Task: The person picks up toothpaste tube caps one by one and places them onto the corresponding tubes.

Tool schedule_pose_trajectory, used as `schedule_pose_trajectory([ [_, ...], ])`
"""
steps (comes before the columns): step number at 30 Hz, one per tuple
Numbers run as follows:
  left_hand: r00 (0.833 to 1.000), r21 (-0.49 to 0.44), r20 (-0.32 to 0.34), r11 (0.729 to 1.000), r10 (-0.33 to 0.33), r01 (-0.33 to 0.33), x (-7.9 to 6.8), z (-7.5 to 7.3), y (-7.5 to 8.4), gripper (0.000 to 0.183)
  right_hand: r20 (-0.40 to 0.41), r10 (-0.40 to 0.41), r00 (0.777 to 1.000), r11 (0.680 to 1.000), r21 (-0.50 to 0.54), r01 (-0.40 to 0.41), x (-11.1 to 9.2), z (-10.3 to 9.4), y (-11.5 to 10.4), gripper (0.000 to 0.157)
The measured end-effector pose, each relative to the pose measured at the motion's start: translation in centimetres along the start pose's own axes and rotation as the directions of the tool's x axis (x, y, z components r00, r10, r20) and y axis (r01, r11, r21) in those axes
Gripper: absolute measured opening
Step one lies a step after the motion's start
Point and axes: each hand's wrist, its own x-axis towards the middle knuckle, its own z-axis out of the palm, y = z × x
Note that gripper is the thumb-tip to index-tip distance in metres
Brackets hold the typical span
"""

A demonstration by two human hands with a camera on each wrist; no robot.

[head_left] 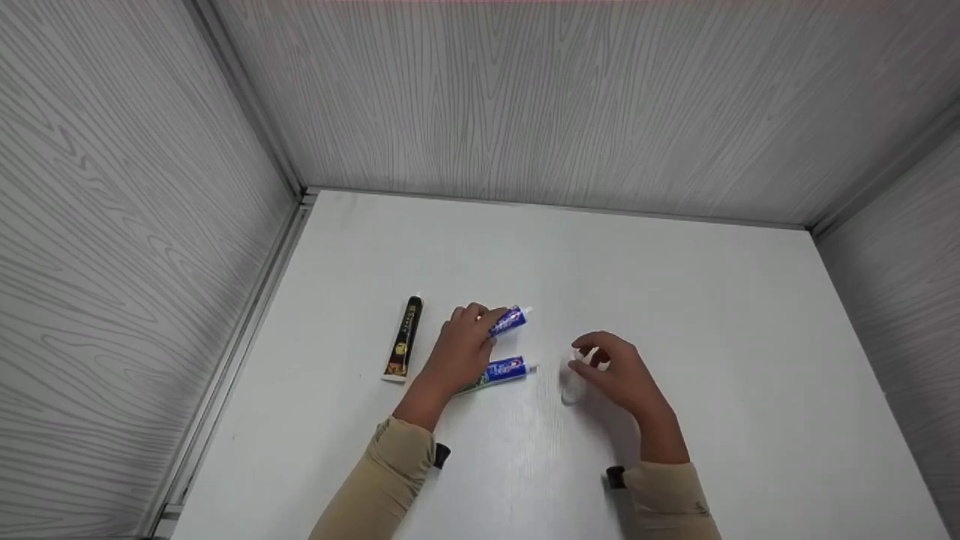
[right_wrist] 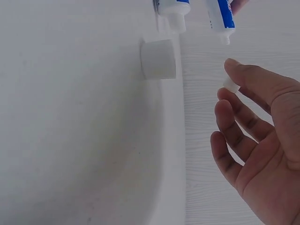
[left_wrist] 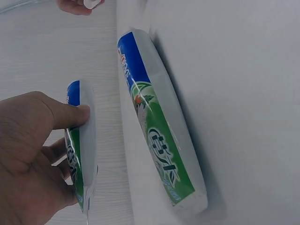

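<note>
My left hand (head_left: 459, 349) grips a blue and green toothpaste tube (left_wrist: 75, 154) with the thumb on one side and fingers on the other. The tube's bare threaded nozzle (right_wrist: 226, 39) points toward my right hand (head_left: 611, 367). Between its thumb and index finger my right hand pinches a small white cap (right_wrist: 231, 85), a short way from that nozzle. A second blue and green toothpaste tube (left_wrist: 159, 122) lies on the table beside my left hand, its white cap (right_wrist: 177, 22) on. Near the right hand is a short white cylinder (right_wrist: 158, 60).
A black tube (head_left: 405, 337) with gold print lies on the white table (head_left: 675, 300) left of my left hand. Grey wood-grain panels (head_left: 487, 97) enclose the table at the back and both sides.
</note>
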Motion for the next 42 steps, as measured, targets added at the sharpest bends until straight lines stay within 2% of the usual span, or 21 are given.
schedule_pose_trajectory([
  [6, 0.997, -0.046, 0.047, 0.997, 0.061, -0.059, -0.3, 0.0, 0.4, 0.048, -0.006, -0.026, 1.0, 1.0, 0.012, 0.026, -0.1, -0.3, -0.5, 0.032],
  [11, 0.992, -0.071, 0.079, 0.993, 0.094, -0.089, -0.4, -0.1, 0.7, 0.046, -0.012, -0.018, 1.0, 1.0, 0.015, 0.018, -0.3, -0.6, -0.7, 0.023],
  [17, 0.985, -0.109, 0.103, 0.986, 0.136, -0.125, -0.6, -0.4, 1.2, 0.045, -0.021, -0.011, 1.0, 1.0, 0.012, 0.011, -0.3, -0.7, -0.9, 0.021],
  [24, 0.98, -0.102, 0.136, 0.986, 0.142, -0.129, -0.9, -0.6, 1.8, 0.046, -0.024, -0.022, 0.999, 1.0, 0.002, 0.022, -0.4, -0.8, -1.2, 0.021],
  [42, 0.97, -0.103, 0.128, 0.975, 0.209, -0.196, -1.2, -0.7, 2.6, 0.041, -0.064, -0.095, 0.993, 0.995, -0.033, 0.093, -0.8, -0.9, -1.7, 0.023],
])
